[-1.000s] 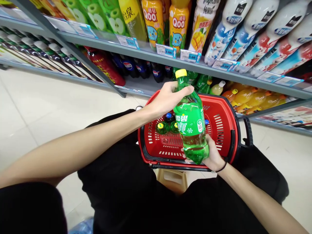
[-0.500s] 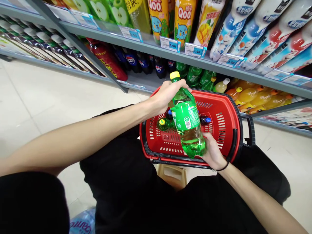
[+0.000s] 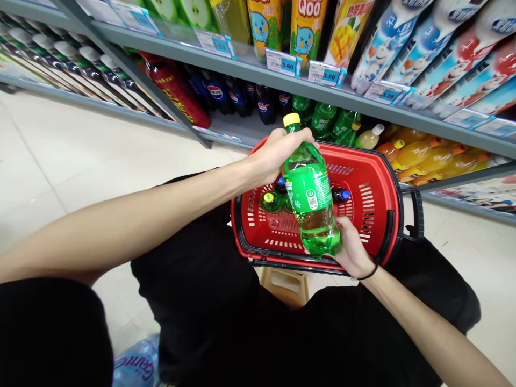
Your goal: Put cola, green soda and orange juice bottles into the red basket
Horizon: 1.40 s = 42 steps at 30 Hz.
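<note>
Above a red shopping basket [image 3: 282,232] I hold a green Sprite bottle [image 3: 310,193] with a yellow cap, tilted with its cap toward the shelf. My left hand [image 3: 278,153] is wrapped round the bottle's neck and shoulder. At the bottle's base, my right hand [image 3: 350,247] grips from the right side and partly underneath, its fingertips hidden behind the bottle. Inside the basket lie a green bottle with a yellow cap [image 3: 271,201] and dark bottles with blue caps [image 3: 341,195]. The held bottle covers part of them.
Past the basket, the lower shelf [image 3: 234,129] holds dark Pepsi bottles [image 3: 217,92], green bottles [image 3: 323,119] and orange drinks [image 3: 431,156]. Price tags line the upper shelf edge [image 3: 242,67]. A blue-labelled pack [image 3: 139,363] stands on the floor at lower left; a beige stool [image 3: 284,285] shows beneath.
The view has shifted slightly, so the shelves sit a little higher in the picture. Both hands keep their hold on the Sprite bottle, which has barely moved.
</note>
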{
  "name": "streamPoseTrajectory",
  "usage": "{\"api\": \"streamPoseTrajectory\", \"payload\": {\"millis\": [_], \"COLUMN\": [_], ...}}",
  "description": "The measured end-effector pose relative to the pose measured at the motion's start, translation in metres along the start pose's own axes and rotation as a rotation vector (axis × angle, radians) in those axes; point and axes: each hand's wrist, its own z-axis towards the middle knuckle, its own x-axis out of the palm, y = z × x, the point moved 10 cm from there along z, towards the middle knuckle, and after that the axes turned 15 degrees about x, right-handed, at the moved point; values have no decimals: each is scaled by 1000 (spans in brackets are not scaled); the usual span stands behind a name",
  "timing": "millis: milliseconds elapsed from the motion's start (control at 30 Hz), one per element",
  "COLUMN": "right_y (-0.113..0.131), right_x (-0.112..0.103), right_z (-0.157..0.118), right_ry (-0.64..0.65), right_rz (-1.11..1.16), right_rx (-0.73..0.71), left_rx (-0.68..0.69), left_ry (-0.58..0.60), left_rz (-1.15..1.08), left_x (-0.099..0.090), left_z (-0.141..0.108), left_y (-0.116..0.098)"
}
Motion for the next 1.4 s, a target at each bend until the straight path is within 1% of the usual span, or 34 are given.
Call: {"api": "streamPoseTrajectory", "payload": {"millis": [167,300,433,533,633,767,867,1033,1100,1200,1333,1400], "right_y": [0,0,0,1,2,2,1,-3,-5,-8,-14,-15], "right_x": [2,0,0,-1,-2,-3,-4,-10,-9,-6,-5,-5], "right_z": [0,1,2,2,2,6,11,16,16,15,13,12], "right_ry": [24,0,18,15,-3,-8,7,-16,-9,-7,-64,-73], "right_rz": [-4,16,28,42,54,71,80,58,62,49,-22,-30], "right_rx": [-2,-7,-14,-26,-38,-55,-62,-38,-37,-38,3,14], "left_rx": [-6,-10,8,-5,-8,19,65,134,160,187,153,146], "left_ry": [-9,-11,33,78,75,77,81,82,104,169,290,328], "left_rz": [-9,-13,-28,-74,-119,-136,-138,-143,-143,-131,-100,-90], "left_x": [1,3,8,14,18,24,29,30,32,39,55,59], "left_z": [0,-1,-2,-4,-7,-14,-21,-27,-29,-33,-43,-45], "left_y": [0,-2,-4,-6,-10,-17,-22,-24,-25,-28,-29,-30]}}
